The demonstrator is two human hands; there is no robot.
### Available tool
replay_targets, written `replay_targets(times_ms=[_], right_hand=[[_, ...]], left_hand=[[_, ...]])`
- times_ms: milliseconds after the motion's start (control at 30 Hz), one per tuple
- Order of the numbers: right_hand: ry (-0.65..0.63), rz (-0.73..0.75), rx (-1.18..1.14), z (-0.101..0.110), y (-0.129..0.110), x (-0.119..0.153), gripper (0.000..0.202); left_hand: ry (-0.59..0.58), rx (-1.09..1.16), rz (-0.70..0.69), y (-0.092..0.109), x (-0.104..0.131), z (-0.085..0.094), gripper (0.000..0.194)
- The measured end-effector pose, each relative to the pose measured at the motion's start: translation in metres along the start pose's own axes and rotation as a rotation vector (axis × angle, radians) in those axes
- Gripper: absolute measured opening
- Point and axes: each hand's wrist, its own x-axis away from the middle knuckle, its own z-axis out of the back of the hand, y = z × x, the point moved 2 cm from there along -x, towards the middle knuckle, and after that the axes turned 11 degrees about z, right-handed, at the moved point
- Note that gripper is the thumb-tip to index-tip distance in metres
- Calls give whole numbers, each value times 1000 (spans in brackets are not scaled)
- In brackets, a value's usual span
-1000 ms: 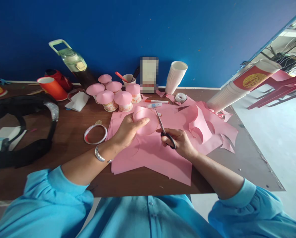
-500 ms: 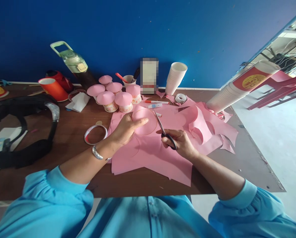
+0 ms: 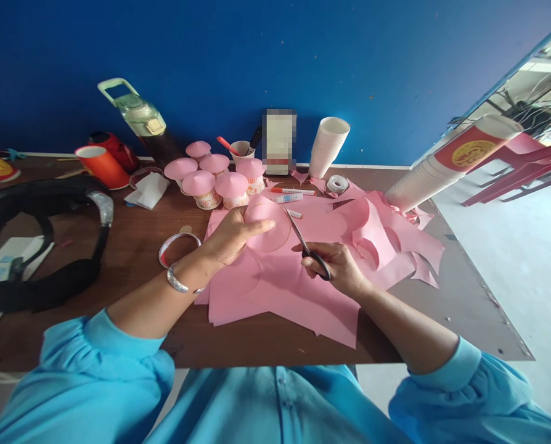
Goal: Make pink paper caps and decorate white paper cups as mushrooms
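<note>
Scissors (image 3: 306, 249) slant lengthwise away and leftward, right hand (image 3: 335, 266) closed round them, left hand (image 3: 235, 234) pinching pink paper (image 3: 278, 234).

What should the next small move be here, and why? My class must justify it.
Probably a short snip with the scissors along the round outline on the pink piece: the left hand steadies that piece, thumb on top, and the right hand holds the scissors with their blades near its right edge.

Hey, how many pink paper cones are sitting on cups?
6: back cone; in the middle row, left cone, centre cone and right cone; front-left cone and front-right cone.
</note>
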Motion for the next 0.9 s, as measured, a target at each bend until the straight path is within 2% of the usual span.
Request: replay_targets(times_ms=[367,633,767,900], right_hand=[[7,8,-1,0,0,1,55],[8,23,1,2,2,1,51],[10,27,-5,2,2,1,49],[16,23,-10,1,2,1,49]], left_hand=[[-63,-36,-39,8,2,0,46],[-20,-105,-57,11,2,6,34],[-22,-108,-76,12,2,8,38],[42,-122,-41,10,1,10,43]])
